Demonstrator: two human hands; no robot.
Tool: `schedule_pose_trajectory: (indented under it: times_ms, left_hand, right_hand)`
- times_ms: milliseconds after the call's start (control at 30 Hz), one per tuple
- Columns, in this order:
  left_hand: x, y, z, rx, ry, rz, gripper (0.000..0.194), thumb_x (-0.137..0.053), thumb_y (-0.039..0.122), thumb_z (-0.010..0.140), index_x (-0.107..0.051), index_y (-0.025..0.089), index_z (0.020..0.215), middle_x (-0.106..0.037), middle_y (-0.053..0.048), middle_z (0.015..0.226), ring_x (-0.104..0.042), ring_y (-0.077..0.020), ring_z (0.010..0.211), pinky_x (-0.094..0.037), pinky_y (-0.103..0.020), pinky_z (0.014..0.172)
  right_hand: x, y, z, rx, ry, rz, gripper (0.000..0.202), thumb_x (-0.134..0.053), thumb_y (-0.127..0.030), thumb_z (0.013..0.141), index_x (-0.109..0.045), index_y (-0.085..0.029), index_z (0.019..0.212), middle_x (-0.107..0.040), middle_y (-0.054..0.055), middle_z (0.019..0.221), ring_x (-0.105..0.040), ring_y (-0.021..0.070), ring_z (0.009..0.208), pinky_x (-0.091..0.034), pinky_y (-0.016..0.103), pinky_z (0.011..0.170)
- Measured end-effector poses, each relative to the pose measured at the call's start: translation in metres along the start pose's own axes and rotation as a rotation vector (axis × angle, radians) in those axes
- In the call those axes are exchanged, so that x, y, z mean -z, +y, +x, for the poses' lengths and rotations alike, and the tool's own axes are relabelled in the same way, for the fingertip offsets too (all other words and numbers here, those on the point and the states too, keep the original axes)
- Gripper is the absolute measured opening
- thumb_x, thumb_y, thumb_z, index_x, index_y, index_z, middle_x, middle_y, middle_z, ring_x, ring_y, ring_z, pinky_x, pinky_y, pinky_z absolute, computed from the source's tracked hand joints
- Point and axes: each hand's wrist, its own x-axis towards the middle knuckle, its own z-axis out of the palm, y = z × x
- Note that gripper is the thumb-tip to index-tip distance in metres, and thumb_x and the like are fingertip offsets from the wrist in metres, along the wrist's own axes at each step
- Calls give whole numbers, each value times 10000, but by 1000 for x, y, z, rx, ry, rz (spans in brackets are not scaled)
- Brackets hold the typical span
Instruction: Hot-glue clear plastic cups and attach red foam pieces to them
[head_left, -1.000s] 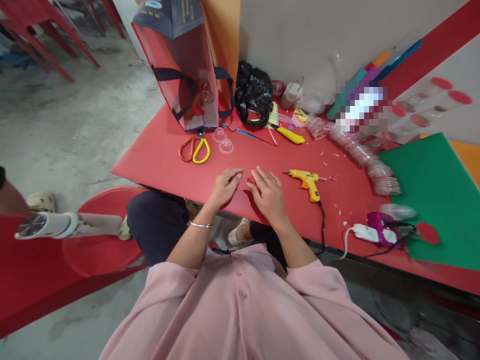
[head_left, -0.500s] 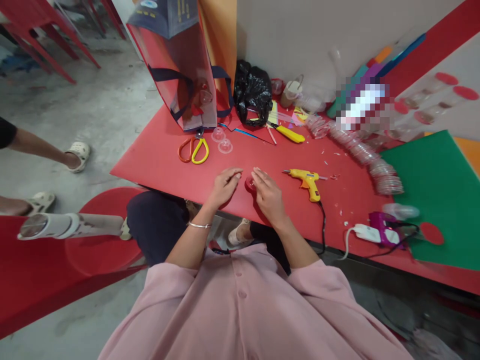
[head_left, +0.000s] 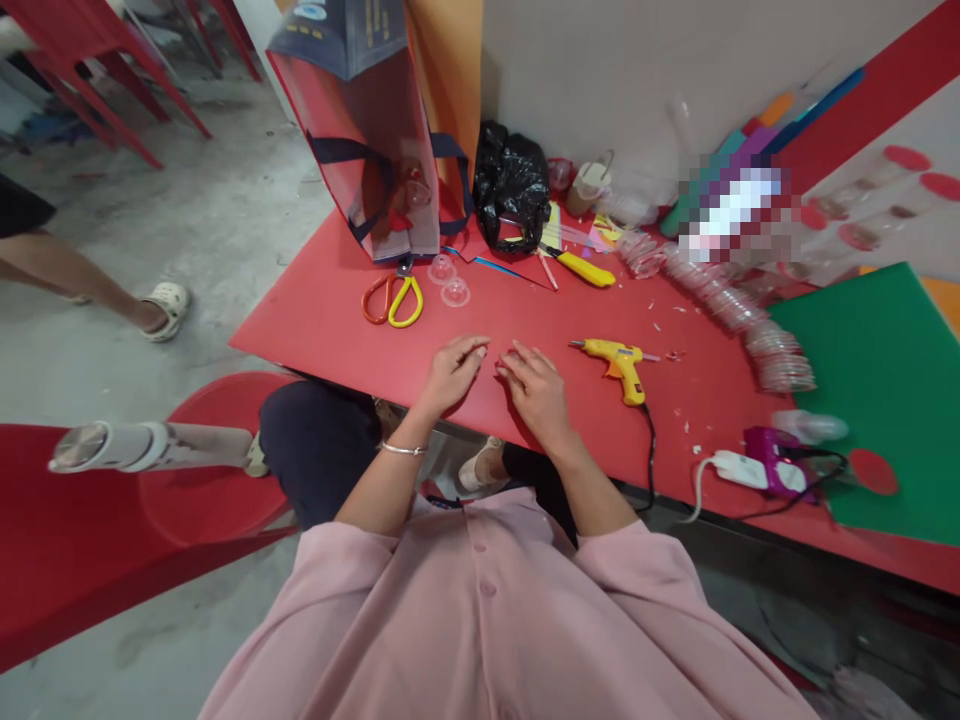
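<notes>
My left hand (head_left: pixel 454 372) rests on the red tabletop with its fingers stretched out together, and nothing shows in it. A short gap away, my right hand (head_left: pixel 535 388) lies palm down with fingers curved and thumb tucked in. What lies under its fingers is hidden; only a small reddish trace shows at the fingertips. Nearest to the right hand is a yellow glue gun (head_left: pixel 616 366), on its side with a glue stick in its back. Beyond the left hand lie scissors (head_left: pixel 391 302) with one red and one yellow handle, and two clear plastic dome lids (head_left: pixel 455 292).
An open paper bag (head_left: pixel 375 150) and a black plastic bag (head_left: pixel 513 190) stand at the back. A yellow cutter (head_left: pixel 585 268) lies before them. Stacked clear cups (head_left: pixel 780 358), a purple power adapter (head_left: pixel 780 466) and a green board (head_left: pixel 877 400) are rightward. Another person's leg (head_left: pixel 82 270) is at left.
The round red piece beside my right fingers is no longer plainly visible. My right fingers have curled and parted slightly. My left hand barely moved. The person at left shifted a leg.
</notes>
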Motion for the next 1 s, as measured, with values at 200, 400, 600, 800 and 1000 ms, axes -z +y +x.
schedule_pose_trajectory:
  times_ms: [200,400,600,800,1000]
  left_hand:
    - [0,0,-1,-9,-8,22,293,-558,341,981,-729,205,1176,-706,-121,1234,-694,-208,1041,-581,-346,871]
    - [0,1,0,-54,7,50,280,-561,320,977,-731,192,1159,-718,-120,1207,-691,-212,1059,-565,-379,928]
    - [0,3,-1,-44,16,32,277,-565,318,968,-727,182,1147,-717,-128,1206,-702,-202,1003,-575,-371,886]
    - [1,4,-2,-37,16,60,274,-561,316,974,-724,190,1155,-717,-128,1211,-693,-204,1035,-570,-376,905]
    - [0,3,-2,-31,9,33,289,-566,336,972,-723,187,1164,-709,-130,1225,-696,-206,1023,-581,-362,873]
  right_hand:
    - [5,-3,-2,40,-22,19,453,-426,-305,1063,-524,-237,1500,-546,98,1527,-515,239,1417,-365,518,1232]
    - [5,-1,-5,62,-36,23,451,-406,-261,1062,-525,-231,1496,-525,102,1545,-457,232,1463,-359,514,1239]
    - [6,-4,-4,73,-94,-80,437,-481,-369,1044,-599,-170,1415,-524,156,1536,-400,299,1494,-321,574,1232]
    - [3,-7,-4,66,-19,-51,375,-496,-346,1040,-658,-210,1349,-611,139,1451,-562,271,1361,-393,533,1203]
    - [6,-2,0,75,33,14,396,-451,-264,1051,-618,-213,1406,-606,113,1463,-534,235,1398,-376,505,1229]
